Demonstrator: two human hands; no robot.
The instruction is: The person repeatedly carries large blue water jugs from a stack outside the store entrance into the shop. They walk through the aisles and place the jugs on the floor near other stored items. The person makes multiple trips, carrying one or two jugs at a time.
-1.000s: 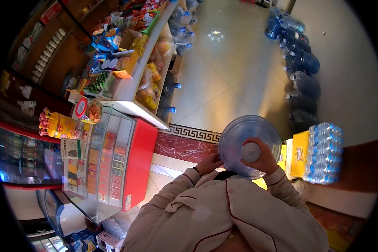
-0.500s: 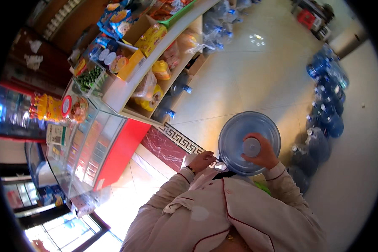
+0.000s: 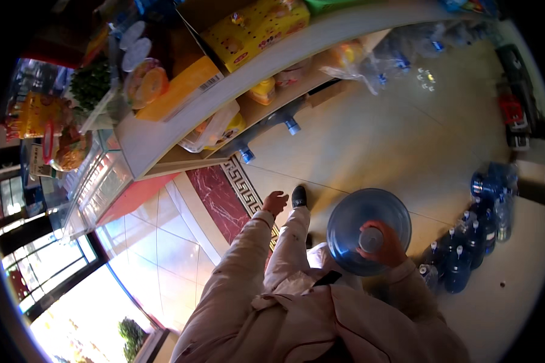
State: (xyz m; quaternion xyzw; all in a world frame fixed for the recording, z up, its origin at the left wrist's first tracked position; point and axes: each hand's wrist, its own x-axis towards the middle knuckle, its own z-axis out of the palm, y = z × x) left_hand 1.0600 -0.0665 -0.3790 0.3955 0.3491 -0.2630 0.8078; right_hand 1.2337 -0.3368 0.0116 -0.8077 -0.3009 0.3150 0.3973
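A big round blue water jug, seen from above, hangs upright by my right leg. My right hand is closed around its neck, just under the pale cap. The jug's sides and base are hidden beneath its shoulder. Out to the left, my left hand is held in the air with nothing in it, its fingers loosely stretched. The hand is over the patterned floor border, short of my dark shoe.
Several blue water jugs stand on the floor along the right wall. A shelf counter with boxes and packets runs along the left, with jug necks jutting out low down. Beyond the glass display case is a bright doorway. Wrapped jugs line the far floor.
My view has shifted, with the shelf counter now larger and nearer. My left hand has moved away from the jug. My right hand keeps its hold on the jug's neck.
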